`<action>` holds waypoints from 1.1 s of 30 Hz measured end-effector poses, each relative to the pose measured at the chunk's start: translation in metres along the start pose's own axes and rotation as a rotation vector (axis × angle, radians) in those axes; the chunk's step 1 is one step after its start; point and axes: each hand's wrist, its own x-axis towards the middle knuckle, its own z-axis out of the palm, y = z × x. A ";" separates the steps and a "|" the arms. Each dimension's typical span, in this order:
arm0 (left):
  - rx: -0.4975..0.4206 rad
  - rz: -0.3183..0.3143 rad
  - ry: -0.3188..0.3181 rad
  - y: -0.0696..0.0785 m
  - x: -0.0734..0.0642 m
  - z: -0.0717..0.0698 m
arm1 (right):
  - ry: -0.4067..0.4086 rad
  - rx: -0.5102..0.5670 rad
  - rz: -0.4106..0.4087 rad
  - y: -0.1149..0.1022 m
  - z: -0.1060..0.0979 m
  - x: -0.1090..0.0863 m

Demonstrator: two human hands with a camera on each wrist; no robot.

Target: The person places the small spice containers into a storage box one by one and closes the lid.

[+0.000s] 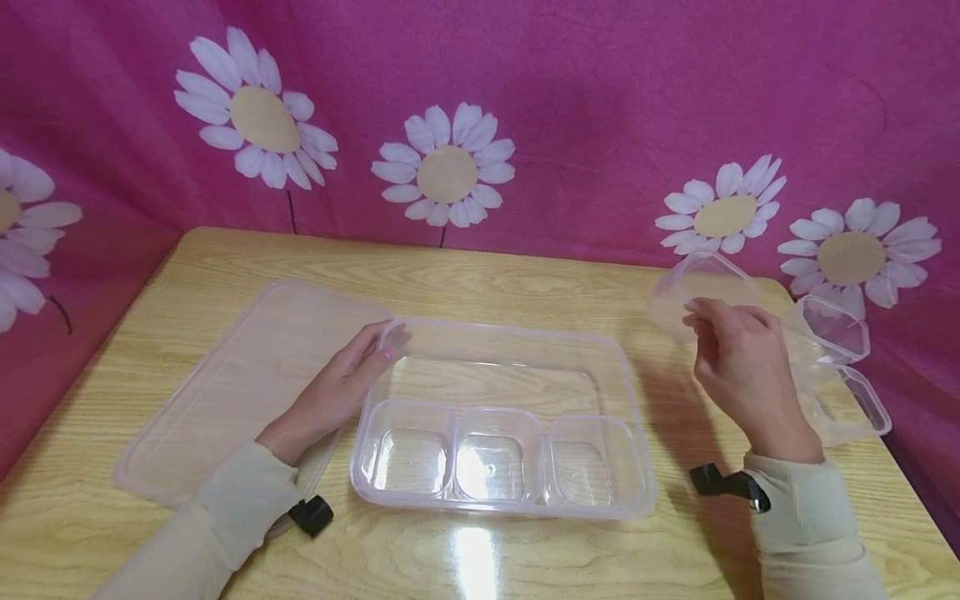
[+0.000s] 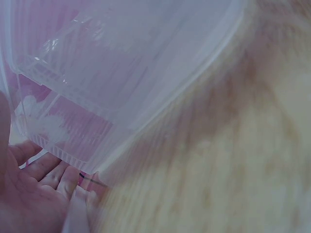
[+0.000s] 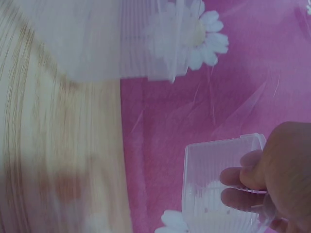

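Observation:
A large clear plastic food container point(image 1: 495, 382) stands on the table, with a row of three small square plastic cups point(image 1: 412, 458) along its near side. My left hand point(image 1: 337, 392) holds its left wall near the far corner, thumb at the rim. In the left wrist view, that hand's fingers point(image 2: 51, 170) lie along the container's outside wall point(image 2: 63, 150). To the right, my right hand point(image 1: 742, 367) pinches another small clear cup point(image 1: 716, 279) by its rim, raised over the table. The right wrist view shows this cup point(image 3: 209, 170) tilted, fingers and thumb at its edge.
A flat frosted lid point(image 1: 225, 383) lies left of the container, partly under my left arm. More small clear cups point(image 1: 843, 400) sit at the table's right edge, behind my right wrist. A pink cloth with daisies point(image 1: 570, 125) hangs behind the wooden table point(image 1: 525, 283).

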 end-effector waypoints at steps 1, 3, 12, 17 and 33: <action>-0.001 -0.002 0.001 0.000 0.000 0.000 | -0.003 -0.001 -0.006 -0.002 -0.001 0.001; 0.002 -0.004 0.002 0.001 0.000 0.000 | -0.009 -0.002 -0.018 -0.006 -0.002 0.002; 0.011 -0.009 0.011 0.000 0.000 0.000 | 0.006 0.007 -0.103 -0.023 -0.005 0.005; 0.019 -0.009 0.011 0.001 0.001 -0.001 | 0.011 0.007 -0.141 -0.031 -0.008 0.004; 0.012 0.012 0.011 0.002 0.000 0.000 | -0.013 0.024 -0.221 -0.059 -0.018 0.005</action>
